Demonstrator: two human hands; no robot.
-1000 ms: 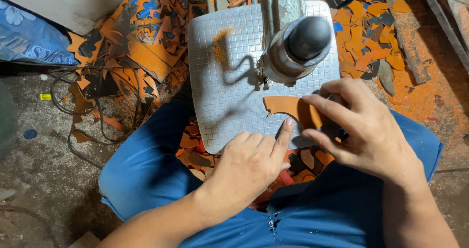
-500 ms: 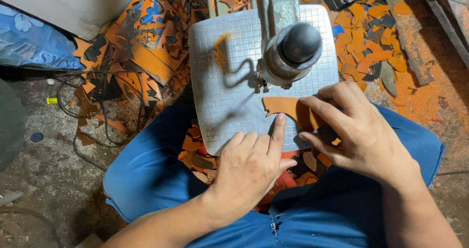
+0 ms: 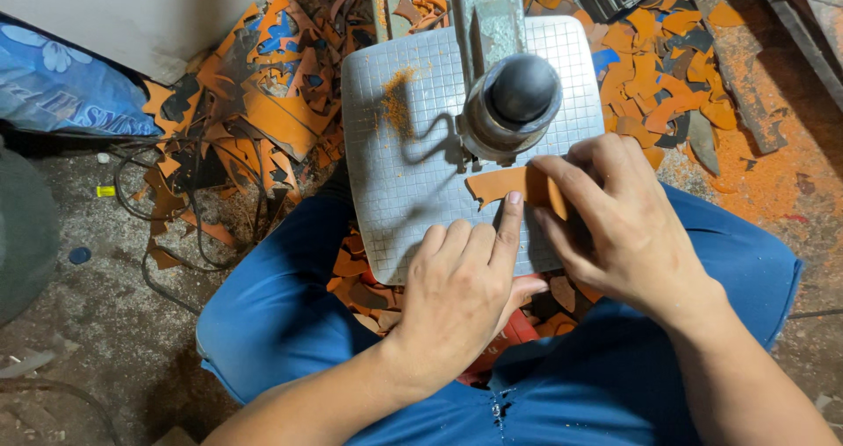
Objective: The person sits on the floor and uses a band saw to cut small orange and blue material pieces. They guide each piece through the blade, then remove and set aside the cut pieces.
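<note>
Since 1 s ago, your left hand point(image 3: 461, 292) slid up; its index fingertip now presses the orange piece point(image 3: 507, 183) flat on the gridded metal table point(image 3: 404, 183). Your right hand point(image 3: 619, 226) pinches the piece's right end. Thin, flat, jagged-edged, its long axis runs left-right, just under the machine's dark round head point(image 3: 518, 95).

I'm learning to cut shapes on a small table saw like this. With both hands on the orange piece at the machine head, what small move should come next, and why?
Probably ease the orange piece a little further toward the machine head. The left hand presses its near edge with the index finger, the right hand grips its right side, and it lies flat on the gridded metal table just below the head, so both hands look set to guide it.
</note>
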